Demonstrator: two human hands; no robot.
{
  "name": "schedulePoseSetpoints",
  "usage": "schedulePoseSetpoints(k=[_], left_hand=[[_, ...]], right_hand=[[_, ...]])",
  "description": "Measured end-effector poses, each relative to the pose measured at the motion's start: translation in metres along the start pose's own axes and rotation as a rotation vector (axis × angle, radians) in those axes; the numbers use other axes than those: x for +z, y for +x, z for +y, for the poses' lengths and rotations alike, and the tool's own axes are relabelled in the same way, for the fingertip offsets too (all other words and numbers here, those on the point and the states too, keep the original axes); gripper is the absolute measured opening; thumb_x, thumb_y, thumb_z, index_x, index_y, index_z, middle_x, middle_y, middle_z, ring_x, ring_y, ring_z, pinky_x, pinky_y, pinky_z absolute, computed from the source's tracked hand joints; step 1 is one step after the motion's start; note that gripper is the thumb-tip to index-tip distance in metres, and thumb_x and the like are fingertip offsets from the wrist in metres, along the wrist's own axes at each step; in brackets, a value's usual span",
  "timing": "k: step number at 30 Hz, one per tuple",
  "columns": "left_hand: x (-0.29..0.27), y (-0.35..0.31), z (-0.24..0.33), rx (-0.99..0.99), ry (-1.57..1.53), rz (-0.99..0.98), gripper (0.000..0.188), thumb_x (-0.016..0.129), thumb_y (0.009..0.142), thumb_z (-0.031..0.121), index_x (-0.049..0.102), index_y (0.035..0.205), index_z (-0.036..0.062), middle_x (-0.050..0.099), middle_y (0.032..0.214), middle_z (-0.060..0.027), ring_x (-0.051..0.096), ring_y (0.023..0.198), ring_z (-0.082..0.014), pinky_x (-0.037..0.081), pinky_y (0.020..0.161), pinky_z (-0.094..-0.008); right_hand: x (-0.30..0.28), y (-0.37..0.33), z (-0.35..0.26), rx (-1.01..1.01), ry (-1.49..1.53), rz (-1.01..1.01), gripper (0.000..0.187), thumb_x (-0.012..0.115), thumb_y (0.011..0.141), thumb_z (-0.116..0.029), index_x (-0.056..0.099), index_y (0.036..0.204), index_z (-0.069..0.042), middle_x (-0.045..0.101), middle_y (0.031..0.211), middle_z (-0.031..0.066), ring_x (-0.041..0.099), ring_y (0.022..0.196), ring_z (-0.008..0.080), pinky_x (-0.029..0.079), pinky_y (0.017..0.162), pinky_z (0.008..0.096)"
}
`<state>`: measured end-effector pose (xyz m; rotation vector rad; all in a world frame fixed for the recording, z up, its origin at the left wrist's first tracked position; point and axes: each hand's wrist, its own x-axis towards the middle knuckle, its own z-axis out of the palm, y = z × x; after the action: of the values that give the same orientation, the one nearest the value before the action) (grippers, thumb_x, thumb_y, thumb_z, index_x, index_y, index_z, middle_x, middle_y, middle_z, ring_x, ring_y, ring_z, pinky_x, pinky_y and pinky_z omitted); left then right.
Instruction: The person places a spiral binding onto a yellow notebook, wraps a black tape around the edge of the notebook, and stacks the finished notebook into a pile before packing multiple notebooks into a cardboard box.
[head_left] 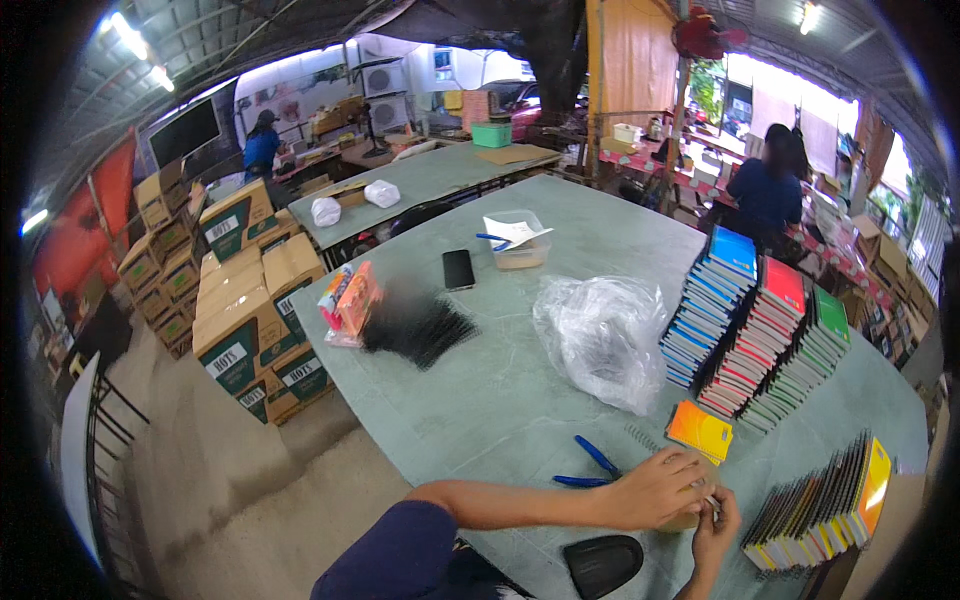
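Note:
My left hand [655, 492] and my right hand [716, 528] meet at the near right of the table, fingers closed around a small tan, card-like piece [680, 522]. The fingers cover most of it, so its kind does not show. Beside my left hand lie pliers with blue handles [592, 468], their jaws hidden by the hand. A loose wire spiral [640, 437] lies just beyond my left hand. Yellow-orange spiral notebooks [700, 430] rest beyond both hands. Close to my left forearm is a black rounded flat object [602, 565].
Tall stacks of blue [708, 300], red [752, 335] and green notebooks [800, 360] stand at right, a yellow row [820, 505] nearer. Crumpled clear plastic [605, 340], a phone [458, 269], a plastic tub [520, 250] and a black wiry pile [420, 330] lie farther off. Cartons [235, 320] stand left.

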<state>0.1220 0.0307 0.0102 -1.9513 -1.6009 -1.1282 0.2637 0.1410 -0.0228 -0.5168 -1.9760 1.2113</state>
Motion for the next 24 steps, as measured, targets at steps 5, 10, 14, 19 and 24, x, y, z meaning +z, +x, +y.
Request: schedulePoseSetpoints(k=[5,10,14,19,24], left_hand=[[0.018,0.037,-0.012,0.111,0.166,-0.629,0.021,0.056,0.08,0.024,0.058,0.096,0.0104,0.056,0.096,-0.0061,0.052,0.097,-0.0238,0.039,0.081,-0.0415],[0.022,0.031,-0.023,-0.061,0.034,-0.429,0.02,0.057,0.08,0.024,0.058,0.093,0.0093,0.057,0.094,-0.0075,0.053,0.092,-0.0255,0.039,0.078,-0.0395],[0.026,0.037,-0.032,-0.002,0.064,-0.623,0.029,0.065,0.074,0.025,0.058,0.097,0.0086,0.055,0.096,-0.0083,0.052,0.092,-0.0252,0.038,0.079,-0.0398],[0.029,0.047,-0.029,-0.002,-0.118,-0.492,0.03,0.067,0.071,0.021,0.057,0.096,0.0069,0.052,0.096,-0.0085,0.05,0.092,-0.026,0.037,0.077,-0.0399],[0.009,0.046,-0.029,0.027,-0.02,-0.605,0.026,0.065,0.073,0.017,0.057,0.095,0.0071,0.054,0.089,-0.009,0.051,0.088,-0.0268,0.039,0.075,-0.0379]], right_hand=[[-0.03,-0.015,0.018,0.198,-0.056,0.08,0.014,0.058,0.076,0.0,0.062,0.089,0.001,0.062,0.085,0.0102,0.059,0.082,0.02,0.045,0.074,0.0308],[-0.016,-0.001,-0.012,0.005,-0.633,0.131,0.018,0.061,0.076,-0.003,0.065,0.093,-0.003,0.063,0.085,0.0097,0.06,0.073,0.026,0.047,0.065,0.0374],[-0.017,0.005,-0.024,0.561,-0.009,0.11,0.012,0.057,0.083,-0.003,0.063,0.094,-0.001,0.062,0.08,0.0074,0.06,0.055,0.0147,0.046,0.046,0.0259],[-0.013,-0.001,0.005,0.471,0.396,0.134,0.018,0.056,0.084,-0.001,0.06,0.102,0.0,0.062,0.081,0.0089,0.058,0.049,0.0111,0.045,0.04,0.0217],[-0.007,0.003,-0.014,0.507,0.559,0.156,0.019,0.059,0.082,0.001,0.057,0.1,0.003,0.062,0.075,0.008,0.061,0.051,0.0138,0.048,0.042,0.0228]])
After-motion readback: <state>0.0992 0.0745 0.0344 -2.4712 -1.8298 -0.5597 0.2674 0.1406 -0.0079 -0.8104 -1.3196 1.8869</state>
